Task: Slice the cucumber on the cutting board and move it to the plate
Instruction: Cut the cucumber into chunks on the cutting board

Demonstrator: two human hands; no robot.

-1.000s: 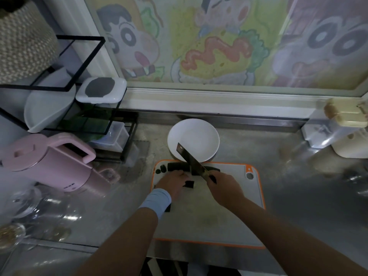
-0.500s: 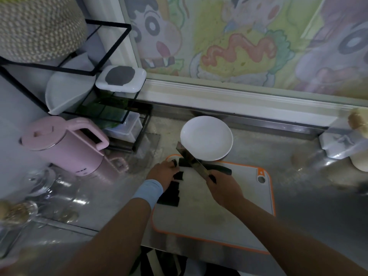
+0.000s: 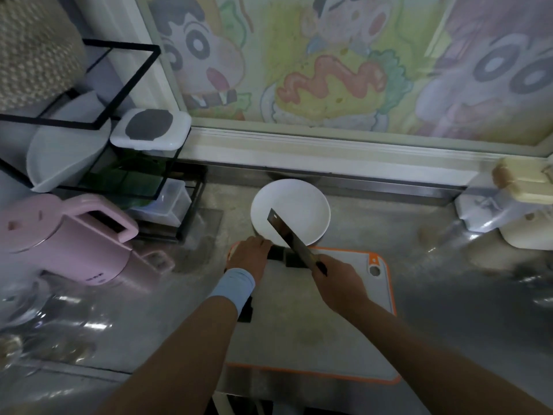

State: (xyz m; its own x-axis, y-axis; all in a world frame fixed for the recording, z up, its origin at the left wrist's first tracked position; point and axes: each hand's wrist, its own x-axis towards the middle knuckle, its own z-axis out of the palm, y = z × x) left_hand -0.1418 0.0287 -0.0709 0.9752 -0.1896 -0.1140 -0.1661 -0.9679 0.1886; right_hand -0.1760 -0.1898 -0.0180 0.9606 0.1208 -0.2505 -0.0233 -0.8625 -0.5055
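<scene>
- Right hand (image 3: 338,284) clenched around the handle of a broad steel cleaver (image 3: 291,239); blade angled up-left, its tip over the round white plate (image 3: 311,205).
- Left hand (image 3: 250,254), pale blue wristband, pressed on dark cucumber pieces (image 3: 284,257) at the far-left corner of the grey, orange-rimmed cutting board (image 3: 314,333).
- More dark pieces (image 3: 246,311) lie beside the left wrist.
- Plate holds no cucumber.

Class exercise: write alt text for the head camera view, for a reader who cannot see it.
Seen from above, a person's right hand holds a knife over dark cucumber pieces on an orange-edged cutting board, while the left hand steadies them. An empty white plate sits just beyond the board, and a pink kettle stands to the left.
</scene>
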